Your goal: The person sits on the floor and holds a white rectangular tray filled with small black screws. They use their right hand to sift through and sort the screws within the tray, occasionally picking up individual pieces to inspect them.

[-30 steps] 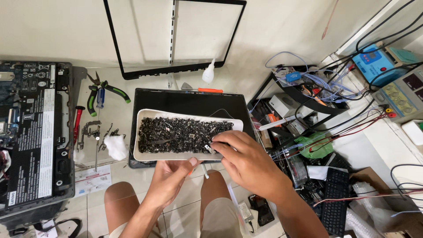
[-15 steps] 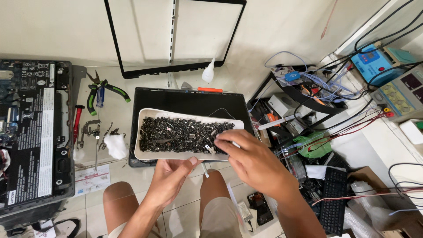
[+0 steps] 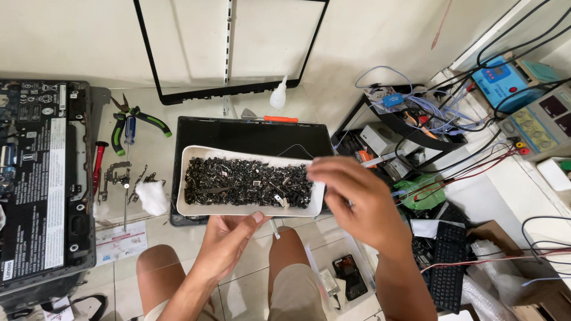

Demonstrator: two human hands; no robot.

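Note:
A long white tray (image 3: 196,209) heaped with several small dark screws (image 3: 238,181) is held over a black laptop lid (image 3: 256,134) on the floor. My left hand (image 3: 226,238) grips the tray's near edge from below, thumb on the rim. My right hand (image 3: 357,202) hovers at the tray's right end, fingers curled together just above the screws. Whether those fingers pinch anything is hidden by blur. My bare knees are below the tray.
An opened laptop base (image 3: 35,178) lies at the left, with green-handled pliers (image 3: 140,119), a red screwdriver (image 3: 98,160), hinges and a white wad (image 3: 153,196) beside it. A black screen bezel (image 3: 226,92) leans behind. On the right are tangled wires, a keyboard (image 3: 449,261), a phone (image 3: 350,276) and a bench power supply (image 3: 541,122).
My right hand has lifted slightly and shifted right, from among the screws to the tray's right end. My left hand and the tray have stayed put.

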